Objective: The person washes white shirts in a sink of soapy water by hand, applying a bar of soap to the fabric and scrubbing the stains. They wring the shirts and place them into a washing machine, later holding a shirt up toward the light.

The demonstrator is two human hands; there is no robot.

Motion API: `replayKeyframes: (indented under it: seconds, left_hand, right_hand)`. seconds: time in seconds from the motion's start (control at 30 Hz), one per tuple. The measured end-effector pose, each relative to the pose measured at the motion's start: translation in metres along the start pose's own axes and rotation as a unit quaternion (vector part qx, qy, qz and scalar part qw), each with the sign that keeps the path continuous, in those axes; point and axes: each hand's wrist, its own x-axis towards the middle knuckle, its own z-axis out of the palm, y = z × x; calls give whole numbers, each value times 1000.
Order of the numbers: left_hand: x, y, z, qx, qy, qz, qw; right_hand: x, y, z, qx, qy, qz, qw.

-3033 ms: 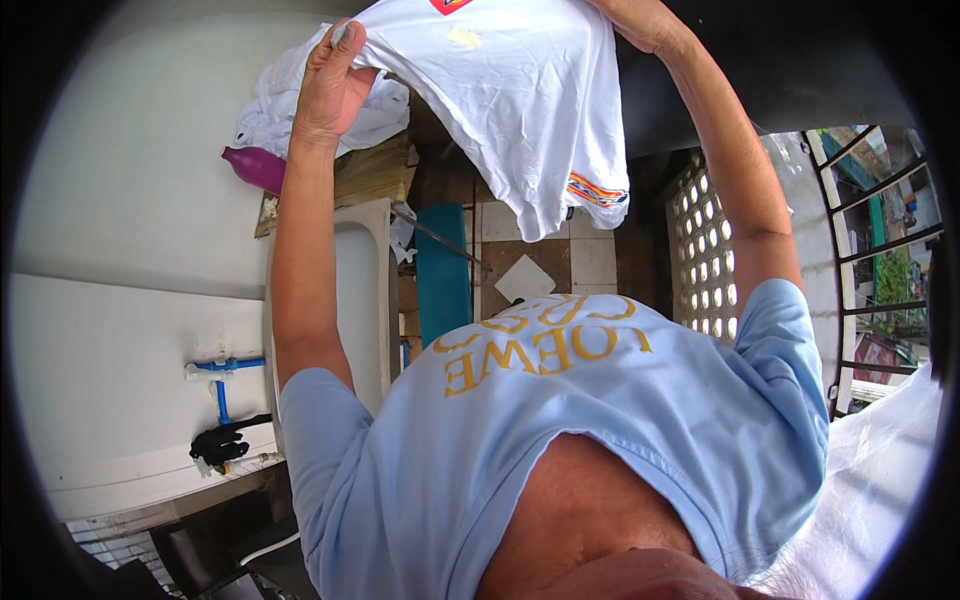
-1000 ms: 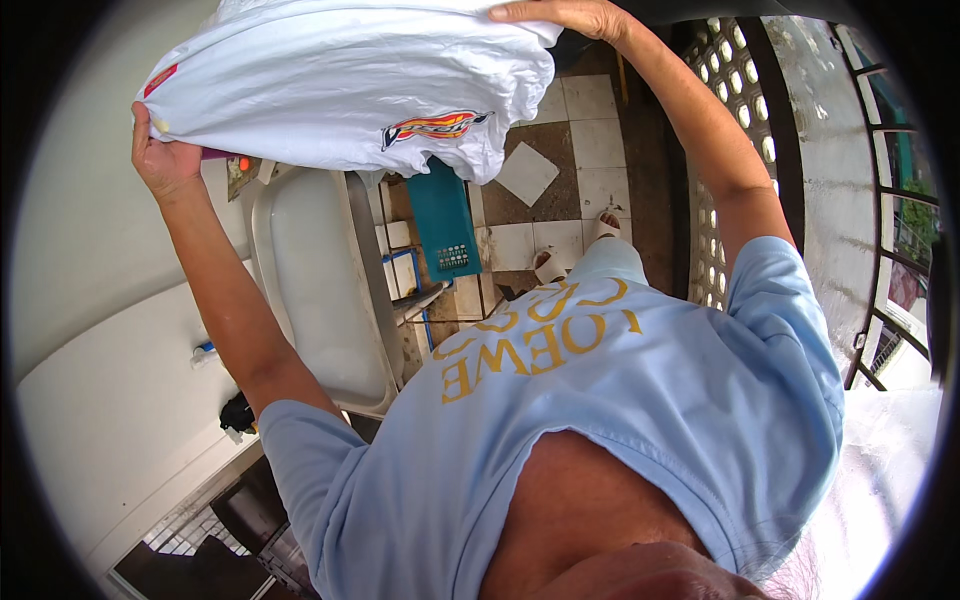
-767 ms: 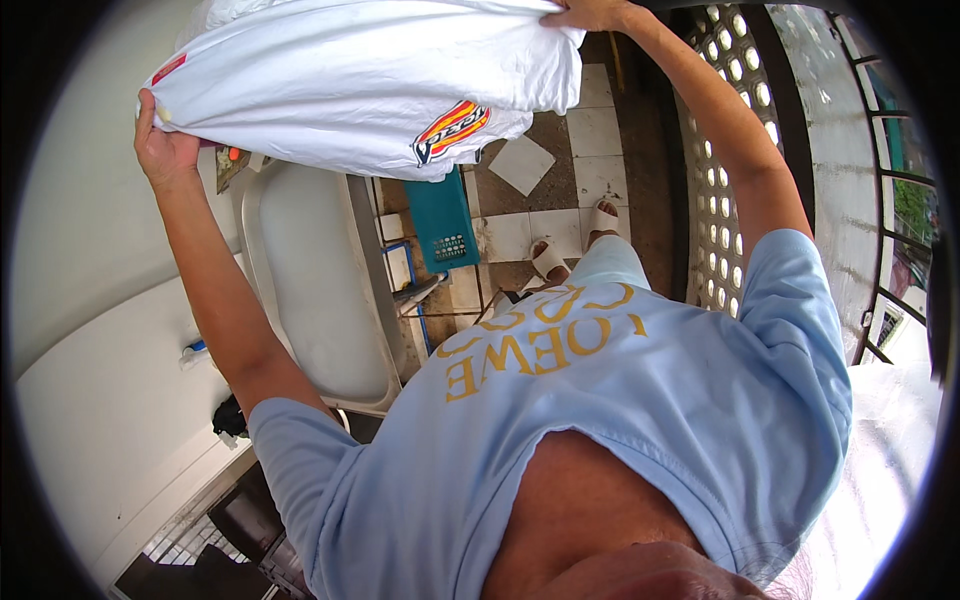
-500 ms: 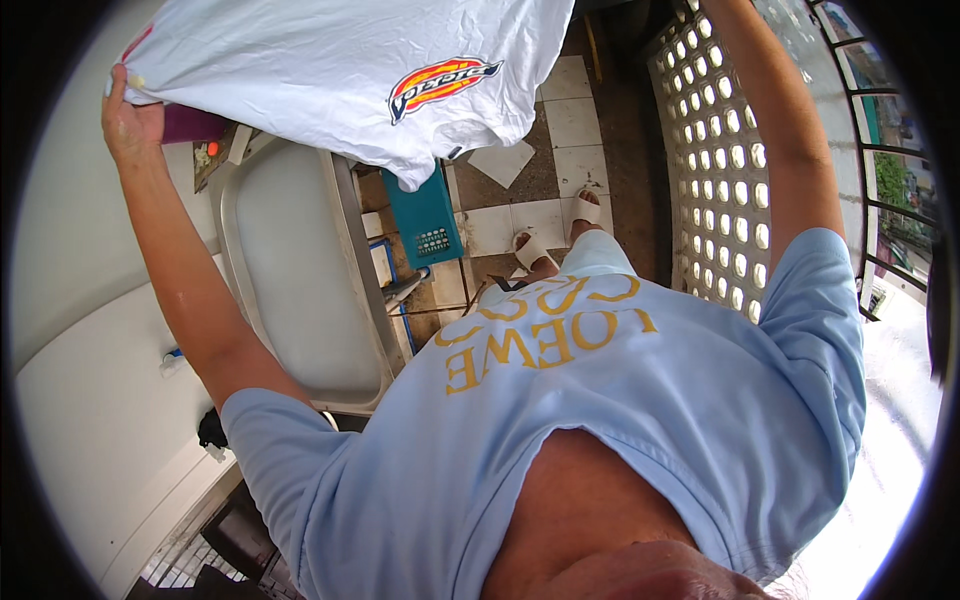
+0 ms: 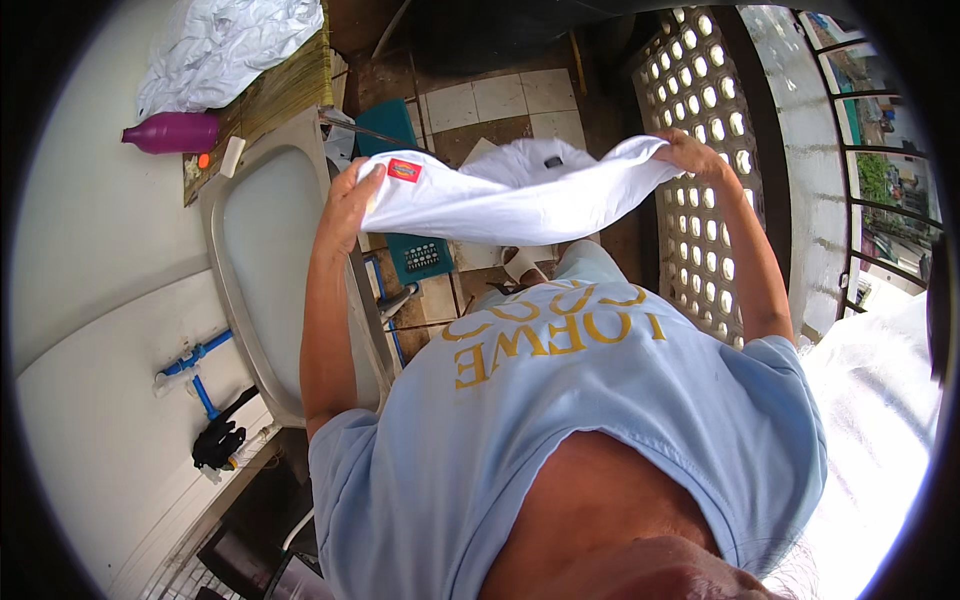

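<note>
A white T-shirt [image 5: 520, 205] hangs stretched sideways between my two hands, in front of my chest. My left hand [image 5: 350, 198] is closed on its left end, near a small red patch [image 5: 403, 170] on the cloth. At the other end my right hand [image 5: 692, 157] grips the fabric, with the arm bent. The cloth sags a little in the middle, and a small dark tag [image 5: 553, 161] shows on its far side. The lower part of the shirt is out of sight behind the upper edge.
A metal sink [image 5: 285, 250] of cloudy water lies to the left, with a purple bottle [image 5: 172, 132] and a heap of white cloth [image 5: 225, 50] beyond it. Below stands a teal plastic crate [image 5: 420, 258]. A perforated block wall [image 5: 695, 200] borders the right, beside a barred window [image 5: 870, 180].
Both hands have come down and closer together, bringing the shirt nearer my chest. Its large printed emblem has gone from view, and the bottle and cloth heap now show.
</note>
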Motion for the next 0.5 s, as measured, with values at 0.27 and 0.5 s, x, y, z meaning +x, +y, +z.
replayKeyframes:
  seconds: [0.27,0.5]
  left_hand:
    - [-10,88,-23,-164,97,147,971]
    - [-46,130,-36,-196,195,271,922]
  right_hand:
    - [11,-122,-83,104,126,-140,977]
    - [70,-205,-135,206,-40,-306,929]
